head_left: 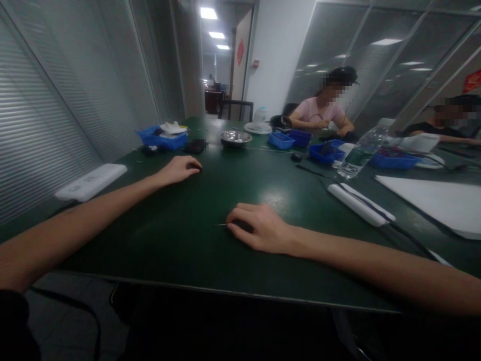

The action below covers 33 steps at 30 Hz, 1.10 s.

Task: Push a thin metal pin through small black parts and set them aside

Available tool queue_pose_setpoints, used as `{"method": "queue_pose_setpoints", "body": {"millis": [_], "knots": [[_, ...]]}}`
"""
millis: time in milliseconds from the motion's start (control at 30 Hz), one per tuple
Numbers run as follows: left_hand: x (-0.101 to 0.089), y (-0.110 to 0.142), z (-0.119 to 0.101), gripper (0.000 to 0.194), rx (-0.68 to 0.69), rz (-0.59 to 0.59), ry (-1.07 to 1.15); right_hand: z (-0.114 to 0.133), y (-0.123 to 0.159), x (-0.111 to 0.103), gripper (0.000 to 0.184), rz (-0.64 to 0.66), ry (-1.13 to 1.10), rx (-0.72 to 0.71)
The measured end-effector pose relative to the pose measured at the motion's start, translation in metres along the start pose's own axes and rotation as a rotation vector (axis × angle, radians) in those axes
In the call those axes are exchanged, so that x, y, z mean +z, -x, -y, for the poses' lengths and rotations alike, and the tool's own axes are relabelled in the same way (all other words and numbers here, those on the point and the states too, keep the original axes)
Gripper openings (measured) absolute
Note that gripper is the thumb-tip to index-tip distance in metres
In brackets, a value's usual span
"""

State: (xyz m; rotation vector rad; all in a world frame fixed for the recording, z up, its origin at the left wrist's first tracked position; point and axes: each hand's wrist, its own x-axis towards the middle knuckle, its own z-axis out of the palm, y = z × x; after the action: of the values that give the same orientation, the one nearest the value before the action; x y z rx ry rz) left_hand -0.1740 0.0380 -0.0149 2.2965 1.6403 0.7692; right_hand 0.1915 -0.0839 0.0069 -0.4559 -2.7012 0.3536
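Note:
My right hand [259,228] rests on the green table [169,240] near its front edge. Thumb and fingertips are pinched on a thin metal piece [220,225], whose pointed end sticks out to the left; its kind is too small to make out. Farther off and to the left, my left hand [179,169] lies on the tabletop with its fingers curled and their tips close to the thumb. Whatever may be between those fingertips cannot be seen. Beyond this hand is a small dark object [194,146].
Blue baskets [163,138] and a steel bowl [236,139] stand farther back. On the right are a water bottle [358,155], a white power strip [361,204] with a black cable, and a white board [436,203]. A white box [92,181] lies left. Two people sit across.

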Motion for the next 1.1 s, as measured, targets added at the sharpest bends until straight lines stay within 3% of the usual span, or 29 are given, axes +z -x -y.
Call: {"method": "queue_pose_setpoints", "body": {"millis": [167,333,600,800,900,1100], "knots": [[-0.023,-0.009,0.042,0.04,-0.175,-0.02,0.083,0.0,0.0,-0.001,0.021,-0.006,0.01,-0.01],[-0.036,-0.007,0.063,0.057,-0.289,-0.011,0.219,-0.001,0.0,0.0,0.021,0.004,-0.005,-0.014],[-0.05,-0.003,0.07,0.075,-0.41,-0.004,0.251,-0.003,0.001,0.002,0.021,-0.003,0.011,-0.025],[-0.064,-0.006,0.075,0.052,-0.45,0.078,-0.031,-0.003,0.0,0.002,0.021,-0.006,0.018,-0.036],[-0.067,-0.008,0.078,0.053,-0.429,0.114,-0.086,-0.003,0.0,0.002,0.022,-0.002,0.023,-0.04],[-0.065,-0.006,0.082,0.06,-0.436,0.072,-0.045,-0.003,0.001,0.002,0.021,-0.006,0.027,-0.042]]}}
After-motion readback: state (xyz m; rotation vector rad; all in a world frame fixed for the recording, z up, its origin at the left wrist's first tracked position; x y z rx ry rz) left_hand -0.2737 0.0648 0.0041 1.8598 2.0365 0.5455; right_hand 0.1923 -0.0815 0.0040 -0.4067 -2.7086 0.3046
